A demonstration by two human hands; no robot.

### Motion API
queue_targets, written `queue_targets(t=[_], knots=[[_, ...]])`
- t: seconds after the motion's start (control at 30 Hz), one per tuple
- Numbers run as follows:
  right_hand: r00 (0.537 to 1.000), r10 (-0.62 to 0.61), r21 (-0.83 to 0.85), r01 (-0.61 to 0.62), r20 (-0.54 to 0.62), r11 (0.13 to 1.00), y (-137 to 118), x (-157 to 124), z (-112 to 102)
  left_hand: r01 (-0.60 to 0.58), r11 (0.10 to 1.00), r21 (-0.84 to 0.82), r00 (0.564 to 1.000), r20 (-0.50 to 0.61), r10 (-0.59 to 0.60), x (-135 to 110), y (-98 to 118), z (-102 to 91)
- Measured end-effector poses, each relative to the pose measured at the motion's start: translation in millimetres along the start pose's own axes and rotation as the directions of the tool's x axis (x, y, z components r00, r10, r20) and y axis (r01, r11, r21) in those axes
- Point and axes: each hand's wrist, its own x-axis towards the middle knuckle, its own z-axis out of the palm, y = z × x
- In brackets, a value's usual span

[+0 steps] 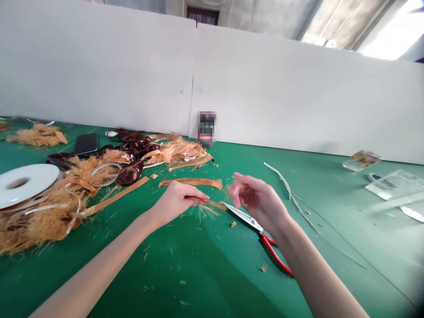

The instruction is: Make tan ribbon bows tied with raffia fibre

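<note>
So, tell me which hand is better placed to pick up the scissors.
Probably the right hand: it is nearer the red handles of the scissors, which lie beside its wrist. The left hand is pinching a frayed tan strip. Blur hides whether the right holds anything.

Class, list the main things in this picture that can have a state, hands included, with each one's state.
left hand, pinching the frayed strip
right hand, fingers curled, blurred; grip unclear
frayed strip, threads splayed loose
scissors, lying down, blades apparently closed
tan ribbon length, lying loose
phone, lying down, upper face dark
white spool, lying flange up
dark brown ribbon, heaped
</note>
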Motion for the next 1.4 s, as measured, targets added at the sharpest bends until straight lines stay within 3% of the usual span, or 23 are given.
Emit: queue_targets(t=[0.1, 0.2, 0.33, 0.43, 0.5, 0.57, 0.67, 0.77, 0.87, 0.93, 0.97, 1.0, 1.07, 1.13, 1.2, 1.3, 1.4], knots=[[0.991, -0.114, 0.239, 0.126, -0.063, 0.963, -3.3, 0.4, -0.3, 0.017, 0.999, -0.035, 1.0, 0.006, -0.016, 0.1, 0.1, 1.0], [0.976, -0.178, 0.241, 0.204, -0.124, 0.949, 0.0, 2.4, 3.4, 0.057, 0.994, -0.09, 0.998, 0.018, -0.056, 0.4, 3.5, 1.2], [0.982, -0.131, 0.22, 0.159, -0.137, 0.962, 4.9, 4.5, 2.6, 0.102, 0.989, -0.106, 0.995, 0.03, -0.099, 0.8, 9.6, -1.3], [0.994, -0.068, 0.189, 0.082, -0.08, 0.978, 3.9, 3.0, -4.8, 0.12, 0.989, -0.084, 0.991, -0.045, -0.124, 0.9, 9.6, -5.7], [0.999, -0.05, 0.18, 0.052, -0.018, 0.982, 1.8, 1.4, -9.2, 0.091, 0.995, -0.033, 0.992, -0.083, -0.093, 0.1, 7.0, -7.8], [0.995, -0.098, 0.155, 0.097, 0.0, 0.983, 0.7, 1.3, -11.9, 0.004, 0.999, 0.051, 1.0, -0.021, -0.003, -1.8, 4.1, -7.0], [0.955, -0.296, -0.004, 0.296, 0.002, 0.955, 4.4, 5.7, -14.8, -0.125, 0.985, 0.121, 0.983, 0.148, 0.106, -5.3, 3.0, -0.7], [0.897, -0.43, -0.314, 0.439, 0.099, 0.842, 14.0, 11.5, -17.1, -0.126, 0.987, 0.103, 0.981, 0.158, 0.109, -5.5, 7.6, 5.1], [0.885, -0.45, -0.675, 0.406, 0.122, 0.616, 22.9, 12.7, -13.9, -0.081, 0.992, 0.101, 0.994, 0.081, 0.073, -1.1, 14.4, 5.6], [0.865, -0.494, -0.788, 0.364, 0.089, 0.497, 25.1, 10.7, -8.5, -0.082, 0.99, 0.117, 0.996, 0.038, 0.078, 2.2, 17.1, 4.7], [0.853, -0.518, -0.8, 0.353, 0.062, 0.485, 24.7, 9.3, -5.6, -0.083, 0.989, 0.123, 0.997, 0.018, 0.081, 3.3, 17.6, 4.5], [0.849, -0.527, -0.789, 0.341, 0.025, 0.511, 23.1, 8.0, -3.1, -0.076, 0.989, 0.125, 0.997, 0.002, 0.076, 4.0, 17.5, 4.4], [0.873, -0.481, -0.686, 0.302, -0.079, 0.662, 17.2, 5.6, -0.2, -0.058, 0.991, 0.124, 0.998, -0.018, 0.06, 3.8, 15.6, 4.8], [0.926, -0.349, -0.433, 0.257, -0.147, 0.864, 9.1, 4.1, -0.5, -0.069, 0.991, 0.117, 0.997, -0.02, 0.071, 2.4, 12.2, 5.2], [0.979, -0.173, -0.111, 0.161, -0.106, 0.981, 1.3, 3.3, -3.2, -0.106, 0.988, 0.109, 0.994, -0.022, 0.109, 0.7, 8.0, 5.0], [1.0, 0.025, 0.139, -0.023, -0.014, 0.99, -4.8, 2.9, -8.8, -0.135, 0.986, 0.098, 0.989, -0.042, 0.14, -0.9, 3.4, 3.0], [0.986, 0.166, 0.086, -0.163, -0.023, 0.983, -1.0, 3.4, -14.0, -0.144, 0.985, 0.09, 0.983, -0.099, 0.153, -0.9, 3.7, -1.0]])
